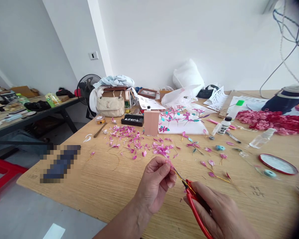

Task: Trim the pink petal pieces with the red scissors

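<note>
Red-handled scissors, one pair, in right grip; left grip pinching one pink petal piece.

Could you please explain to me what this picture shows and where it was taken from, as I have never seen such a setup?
There is no robot here: one camera, worn on a person's head, looks forward and down at two bare hands. The left hand pinches a thin yellow stem; the right hand holds red-handled scissors, their blades alongside it. On the wooden table lie many loose pink petals. Behind them stand a wooden block and a white block with flowers on it. To the right is a clear spray bottle.
</note>
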A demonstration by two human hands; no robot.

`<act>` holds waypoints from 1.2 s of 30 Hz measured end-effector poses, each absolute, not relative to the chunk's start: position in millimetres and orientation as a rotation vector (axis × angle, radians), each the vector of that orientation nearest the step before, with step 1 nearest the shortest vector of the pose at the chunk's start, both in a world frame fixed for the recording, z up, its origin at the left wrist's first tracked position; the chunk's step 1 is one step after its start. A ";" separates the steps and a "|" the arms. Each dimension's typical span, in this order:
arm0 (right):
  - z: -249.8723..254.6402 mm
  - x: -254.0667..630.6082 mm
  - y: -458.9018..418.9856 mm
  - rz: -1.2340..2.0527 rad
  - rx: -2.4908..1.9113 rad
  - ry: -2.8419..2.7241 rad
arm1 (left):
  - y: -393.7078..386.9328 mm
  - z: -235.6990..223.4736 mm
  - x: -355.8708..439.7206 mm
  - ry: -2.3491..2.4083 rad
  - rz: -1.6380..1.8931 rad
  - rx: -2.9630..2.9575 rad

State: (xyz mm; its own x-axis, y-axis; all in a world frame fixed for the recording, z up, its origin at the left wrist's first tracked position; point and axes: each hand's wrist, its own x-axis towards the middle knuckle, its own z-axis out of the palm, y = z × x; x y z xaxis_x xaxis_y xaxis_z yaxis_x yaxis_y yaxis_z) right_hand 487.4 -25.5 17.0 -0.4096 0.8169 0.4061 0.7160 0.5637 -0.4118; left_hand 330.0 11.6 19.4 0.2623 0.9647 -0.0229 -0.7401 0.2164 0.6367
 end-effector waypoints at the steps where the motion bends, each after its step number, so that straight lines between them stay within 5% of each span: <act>1: 16.4 488.8 -25.4 0.259 -1.244 -2.224 | 11.5 19.5 329.8 0.472 1.242 0.577; 36: 35.2 489.3 -11.7 0.321 -1.278 -2.398 | 7.1 17.8 333.6 0.319 1.224 0.337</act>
